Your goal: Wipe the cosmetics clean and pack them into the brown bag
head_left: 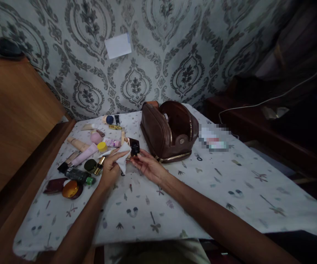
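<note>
My left hand [111, 167] is closed on a white cloth or tissue [123, 156], part of which hangs down between my hands. My right hand [148, 167] pinches a small black cosmetic item [135, 147] with a shiny copper-brown side; its exact kind is not clear. The cloth is up against this item or just beside it. Left of my hands lie a gold-and-black lipstick tube [100, 165], a dark round jar [90, 165] and a yellow-lidded jar [102, 147]. A brown toiletry bag [158, 135] stands unzipped just beyond my right hand.
More cosmetics lie on the left: a pink tube [84, 154], a dark green-capped bottle [78, 176], an amber-lidded jar [70, 189] and a pink sponge [95, 137]. A patterned white cloth [180, 212] covers the table. A blurred-out packet [214, 138] lies right of the bag.
</note>
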The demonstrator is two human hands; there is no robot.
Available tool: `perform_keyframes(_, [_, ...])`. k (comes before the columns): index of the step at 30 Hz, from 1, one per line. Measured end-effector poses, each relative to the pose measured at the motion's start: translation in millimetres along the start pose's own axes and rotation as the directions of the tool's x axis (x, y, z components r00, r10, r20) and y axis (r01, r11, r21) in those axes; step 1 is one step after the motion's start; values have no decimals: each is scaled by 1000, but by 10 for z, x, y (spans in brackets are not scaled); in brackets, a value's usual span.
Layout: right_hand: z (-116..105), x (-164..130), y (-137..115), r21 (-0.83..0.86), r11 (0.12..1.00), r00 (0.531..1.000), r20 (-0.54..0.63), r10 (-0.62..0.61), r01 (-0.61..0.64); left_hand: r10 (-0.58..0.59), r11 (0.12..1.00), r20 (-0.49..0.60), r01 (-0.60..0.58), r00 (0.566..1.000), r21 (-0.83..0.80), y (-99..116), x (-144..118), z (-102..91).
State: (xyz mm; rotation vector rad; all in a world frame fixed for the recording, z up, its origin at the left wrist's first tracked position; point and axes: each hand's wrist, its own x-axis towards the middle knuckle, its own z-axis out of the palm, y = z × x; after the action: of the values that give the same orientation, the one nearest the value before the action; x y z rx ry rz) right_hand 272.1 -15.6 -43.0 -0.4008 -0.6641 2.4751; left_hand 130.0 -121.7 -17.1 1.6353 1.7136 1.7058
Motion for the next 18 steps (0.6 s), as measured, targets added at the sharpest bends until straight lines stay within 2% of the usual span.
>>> perform_keyframes(4, [37,-21,9,-33,999,1000,15,-6,6,64,996,122,-70,990,46,24,-27,16])
perform_keyframes(9, [57,-40,16,-81,996,998,57,-31,36,120,987,278,-145,953,70,94,-61,65])
perform_keyframes(15, [52,-57,-6,-133,988,991,103,89,-75,143,976,235,-176,961,126,213,-98,64])
perform_keyframes(18, [60,-75,-7,-155,985,988,119,99,-80,167,960,242,-213,956,179,226,-133,75])
